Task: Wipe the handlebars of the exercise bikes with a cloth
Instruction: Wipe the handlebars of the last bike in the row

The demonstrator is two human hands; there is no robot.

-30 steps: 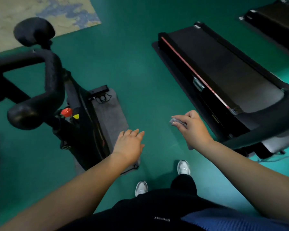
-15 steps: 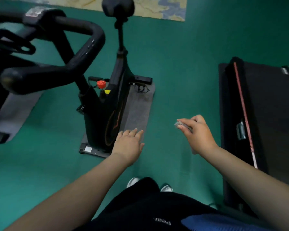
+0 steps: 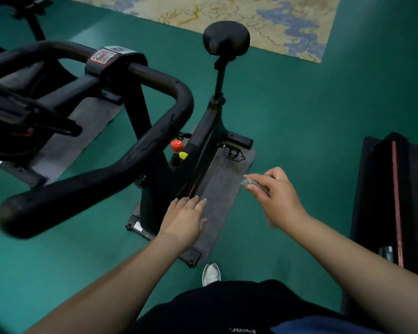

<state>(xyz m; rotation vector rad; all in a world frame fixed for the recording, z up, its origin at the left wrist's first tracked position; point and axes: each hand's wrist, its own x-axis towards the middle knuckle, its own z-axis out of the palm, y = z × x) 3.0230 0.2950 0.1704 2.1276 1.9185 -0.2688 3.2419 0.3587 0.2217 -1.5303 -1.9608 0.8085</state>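
The left hand reaches forward flat and empty while the right hand pinches a small grey cloth, well short of the handlebars at left. Wiping looks not yet begun. Open green floor lies between bike and treadmill.

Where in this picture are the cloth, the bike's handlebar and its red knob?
cloth (image 3: 247, 183): head view, on the grey wad pinched in the right hand.
handlebar (image 3: 87, 186): head view, on the near padded arm.
red knob (image 3: 177, 144): head view, on its round cap.
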